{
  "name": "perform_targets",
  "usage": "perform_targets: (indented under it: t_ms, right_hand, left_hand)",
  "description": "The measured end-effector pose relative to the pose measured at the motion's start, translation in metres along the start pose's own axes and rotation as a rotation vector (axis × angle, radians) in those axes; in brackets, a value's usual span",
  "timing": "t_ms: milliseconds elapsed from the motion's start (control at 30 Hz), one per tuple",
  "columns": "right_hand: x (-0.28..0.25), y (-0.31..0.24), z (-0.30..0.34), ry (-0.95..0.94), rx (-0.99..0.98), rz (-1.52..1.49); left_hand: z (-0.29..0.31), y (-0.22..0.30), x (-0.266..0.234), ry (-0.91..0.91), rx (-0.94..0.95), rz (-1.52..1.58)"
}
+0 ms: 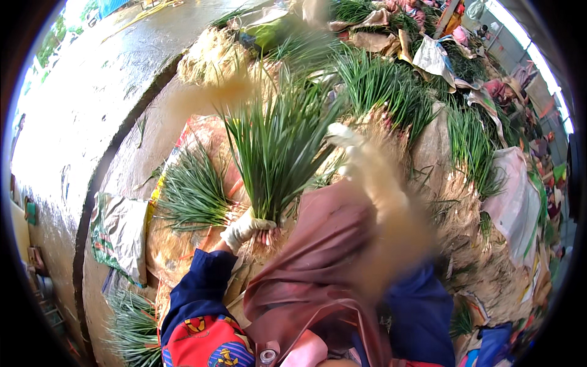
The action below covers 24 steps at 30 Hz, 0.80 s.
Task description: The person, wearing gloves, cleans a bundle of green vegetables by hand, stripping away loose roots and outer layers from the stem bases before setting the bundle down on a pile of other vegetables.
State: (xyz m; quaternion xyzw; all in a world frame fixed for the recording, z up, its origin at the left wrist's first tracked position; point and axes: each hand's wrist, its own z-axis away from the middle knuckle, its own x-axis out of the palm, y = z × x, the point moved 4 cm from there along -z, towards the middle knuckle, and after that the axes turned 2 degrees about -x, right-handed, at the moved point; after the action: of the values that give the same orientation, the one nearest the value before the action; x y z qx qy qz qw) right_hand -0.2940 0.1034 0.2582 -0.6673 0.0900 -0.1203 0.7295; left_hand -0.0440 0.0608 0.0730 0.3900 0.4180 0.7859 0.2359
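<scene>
low down, the left grip (243, 229) partly hides the green bundle (272, 153).

Wears off-white gloves (235, 232) on left hand (247, 227) and, toward two o'clock, right hand (348, 138). Shows a navy sleeve (199, 275) between seven and eight — red panel (183, 350) with yellow anchor motif (195, 325) at seven — plus glossy brown drape (306, 263), pink cloth (306, 350) and ringed snap (267, 356) around six.

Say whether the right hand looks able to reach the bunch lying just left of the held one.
Probably not directly: the held bunch, gripped in the left hand, stands between the right hand and the lying bunch. It likely must go around.
</scene>
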Motion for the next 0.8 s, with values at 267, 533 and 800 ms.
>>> perform_targets:
  t_ms: [267,533,800]
  right_hand:
    - [0.017,0.019,-0.025,-0.017,-0.625,1.174]
    - [-0.218,0.026,-0.052,0.468,-0.098,0.812]
    - [-0.317,0.123,-0.028,0.334,0.295,0.741]
  left_hand:
    - [0.038,0.035,0.013,-0.03,0.245,-0.13]
    - [0.019,0.024,0.018,-0.015,0.146,0.193]
    - [0.024,0.002,-0.155,0.509,0.314,0.297]
